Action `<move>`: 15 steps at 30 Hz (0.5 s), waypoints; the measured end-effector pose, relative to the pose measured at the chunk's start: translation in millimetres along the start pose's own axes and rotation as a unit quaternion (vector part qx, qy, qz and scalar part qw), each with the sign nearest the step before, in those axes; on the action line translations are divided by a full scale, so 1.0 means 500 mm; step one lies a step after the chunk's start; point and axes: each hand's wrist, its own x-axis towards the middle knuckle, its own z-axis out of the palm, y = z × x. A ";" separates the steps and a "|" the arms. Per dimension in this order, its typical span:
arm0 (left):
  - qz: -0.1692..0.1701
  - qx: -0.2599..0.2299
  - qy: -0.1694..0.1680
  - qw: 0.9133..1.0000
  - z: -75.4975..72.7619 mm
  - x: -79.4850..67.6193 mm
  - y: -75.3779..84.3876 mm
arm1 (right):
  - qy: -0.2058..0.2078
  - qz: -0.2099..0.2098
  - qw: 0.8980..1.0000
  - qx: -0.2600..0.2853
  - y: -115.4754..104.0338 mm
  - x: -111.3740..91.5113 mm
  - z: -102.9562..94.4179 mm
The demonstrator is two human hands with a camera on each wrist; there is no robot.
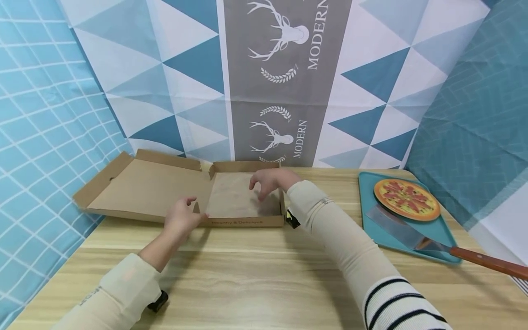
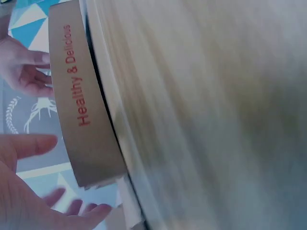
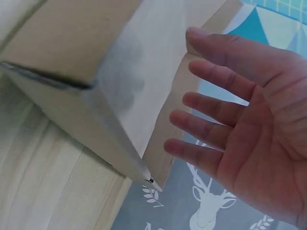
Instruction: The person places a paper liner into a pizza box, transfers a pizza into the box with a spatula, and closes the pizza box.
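A cardboard pizza box (image 1: 243,222) lies unfolded near the back wall, its lid (image 1: 150,188) laid out to the left. A sheet of pale paper (image 1: 231,197) lines its base. By the front edge where lid and base meet, my left hand (image 1: 183,219) has its fingers spread, holding nothing. Over the right part of the lined base hovers my right hand (image 1: 270,181), fingers loosely bent. In the right wrist view that right hand (image 3: 259,120) has nothing in its grasp. The left wrist view shows red lettering along the box's front wall (image 2: 76,96).
At the right stands a teal tray (image 1: 389,236) bearing a pizza (image 1: 406,199). A metal pizza server (image 1: 396,224) lies across the tray, its wooden handle (image 1: 486,260) reaching past the tray's edge. Patterned cloth (image 1: 284,91) hangs behind the wooden table (image 1: 247,284).
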 end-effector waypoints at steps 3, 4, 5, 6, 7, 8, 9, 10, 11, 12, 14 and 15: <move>0.073 0.078 0.023 0.994 0.000 0.004 0.000 | 0.019 -0.022 1.000 -0.009 -0.002 -0.014 0.004; 0.100 0.102 0.032 0.989 0.000 0.006 -0.001 | 0.025 -0.027 0.999 -0.014 -0.002 -0.019 0.006; 0.124 0.118 0.039 0.985 0.000 0.007 -0.001 | 0.032 -0.030 0.999 -0.016 -0.002 -0.025 0.008; 0.145 0.127 0.042 0.980 0.001 0.008 -0.002 | 0.039 -0.034 0.998 -0.018 -0.001 -0.030 0.010; 0.165 0.133 0.045 0.976 0.003 0.009 -0.002 | 0.047 -0.038 0.998 -0.020 0.000 -0.035 0.013; 0.179 0.136 0.046 0.973 0.005 0.010 -0.002 | 0.053 -0.040 0.998 -0.021 0.001 -0.041 0.016; 0.188 0.136 0.046 0.971 0.006 0.010 -0.001 | 0.060 -0.041 0.997 -0.021 0.003 -0.045 0.019; 0.194 0.133 0.045 0.971 0.007 0.011 0.000 | 0.067 -0.044 0.997 -0.023 0.005 -0.049 0.022; 0.199 0.130 0.044 0.970 0.008 0.011 0.002 | 0.075 -0.046 0.996 -0.024 0.007 -0.053 0.024; 0.203 0.126 0.042 0.970 0.009 0.012 0.004 | 0.083 -0.051 0.995 -0.025 0.008 -0.056 0.026; 0.214 0.121 0.043 0.968 0.010 0.014 0.008 | 0.096 -0.056 0.994 -0.021 0.010 -0.065 0.029; 0.222 0.117 0.044 0.967 0.011 0.015 0.010 | 0.103 -0.060 0.993 -0.018 0.010 -0.070 0.030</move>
